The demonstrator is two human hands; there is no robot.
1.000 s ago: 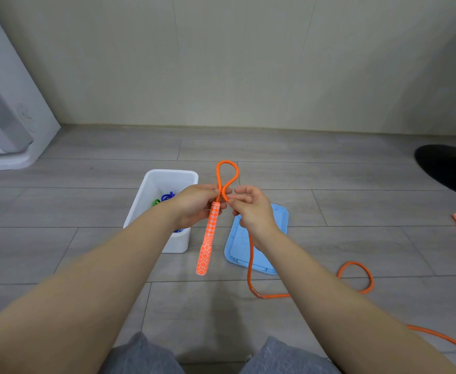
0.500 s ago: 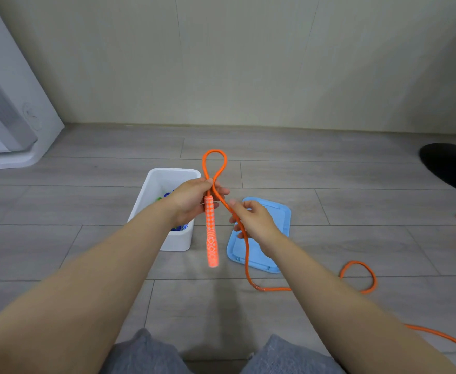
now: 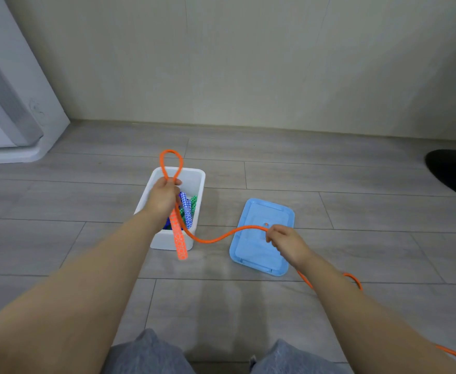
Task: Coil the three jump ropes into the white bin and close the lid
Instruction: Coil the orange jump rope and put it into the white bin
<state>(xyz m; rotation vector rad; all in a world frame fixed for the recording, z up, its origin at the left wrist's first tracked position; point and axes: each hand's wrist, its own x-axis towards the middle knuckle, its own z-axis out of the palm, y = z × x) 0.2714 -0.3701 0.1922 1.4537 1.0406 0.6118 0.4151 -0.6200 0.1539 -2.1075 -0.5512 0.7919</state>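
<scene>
Orange jump rope (image 3: 216,239): left hand (image 3: 164,197) grips its first loop and handle above the white bin (image 3: 198,182); right hand (image 3: 286,241) pinches the cord over the blue lid (image 3: 283,211). Feed each equal-sized loop back into the left grip, keeping slack untangled.

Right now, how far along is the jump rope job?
Done: blue and green handles already lie in the white bin. In hand: the left hand grips a loop of the orange rope; the right hand pinches it further along. Left: the rest trails on the floor, and the blue lid lies beside the bin.
</scene>
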